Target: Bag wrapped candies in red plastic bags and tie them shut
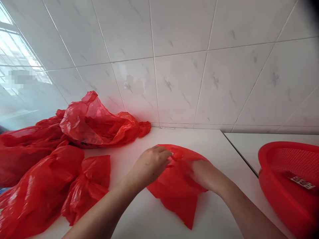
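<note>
A thin red plastic bag [179, 192] lies crumpled on the white table in front of me, one pointed corner hanging toward me. My left hand [155, 161] is closed on the bag's upper left edge, its fingers curled into the film. From the right, my right hand [199, 171] reaches into or behind the same bag. Its fingers are covered by the film and smeared by motion, so their pose cannot be made out. Whether the bag has anything inside does not show.
Several red plastic bags [50, 186] are heaped at the left, one knotted. Behind them a looser red bag [82, 126] leans near the tiled wall [179, 89]. A red perforated basket [274, 179] holding a small printed packet [302, 182] stands right, past a seam in the table [129, 202].
</note>
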Motion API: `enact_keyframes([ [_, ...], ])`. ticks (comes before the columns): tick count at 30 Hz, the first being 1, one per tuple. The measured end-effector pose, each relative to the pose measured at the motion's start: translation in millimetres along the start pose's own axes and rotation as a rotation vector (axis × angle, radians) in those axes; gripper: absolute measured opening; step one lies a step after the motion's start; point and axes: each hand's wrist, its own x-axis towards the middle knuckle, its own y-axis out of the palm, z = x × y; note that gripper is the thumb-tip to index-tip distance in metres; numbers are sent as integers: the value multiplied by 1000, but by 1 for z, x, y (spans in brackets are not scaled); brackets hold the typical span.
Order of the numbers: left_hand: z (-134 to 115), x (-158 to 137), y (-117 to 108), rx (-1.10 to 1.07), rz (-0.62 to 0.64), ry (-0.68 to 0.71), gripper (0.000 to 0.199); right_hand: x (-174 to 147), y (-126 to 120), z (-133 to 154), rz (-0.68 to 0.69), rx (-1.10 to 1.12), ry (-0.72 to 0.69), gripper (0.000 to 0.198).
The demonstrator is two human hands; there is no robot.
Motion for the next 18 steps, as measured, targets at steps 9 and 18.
enact_keyframes([
  [9,-27,-18,35,-140,259,69,46,2,-20,11,177,-21,96,27],
  [18,-45,-41,44,-44,280,420,20,36,-2,-12,-52,885,142,40],
])
